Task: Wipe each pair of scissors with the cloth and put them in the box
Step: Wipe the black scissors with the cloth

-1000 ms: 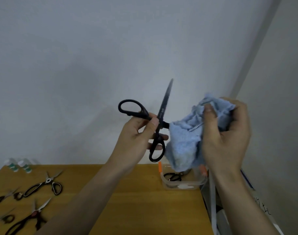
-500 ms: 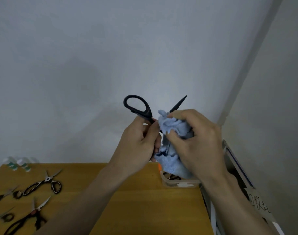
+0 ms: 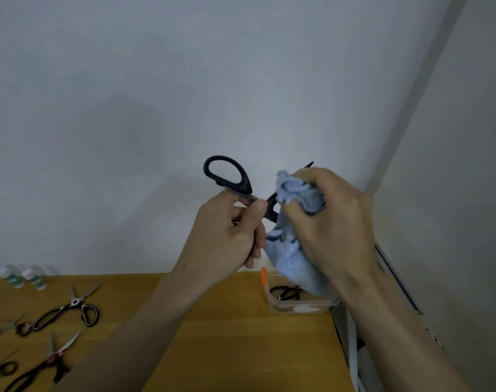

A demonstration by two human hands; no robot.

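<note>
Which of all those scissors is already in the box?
The small black pair lying inside the clear box on the table's right; the others lie loose at the left or are held.

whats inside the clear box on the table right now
One pair of black scissors lies in the clear box. The blue cloth and right hand hang in front of its right part, so anything there is hidden.

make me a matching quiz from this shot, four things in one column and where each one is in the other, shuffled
Things
1. black scissors
2. blue cloth
3. clear box
4. small white bottles

Places
A. far left corner of the table
B. held in the left hand
C. right edge of the table
D. bunched in the right hand

Pairs: 1-B, 2-D, 3-C, 4-A
</note>
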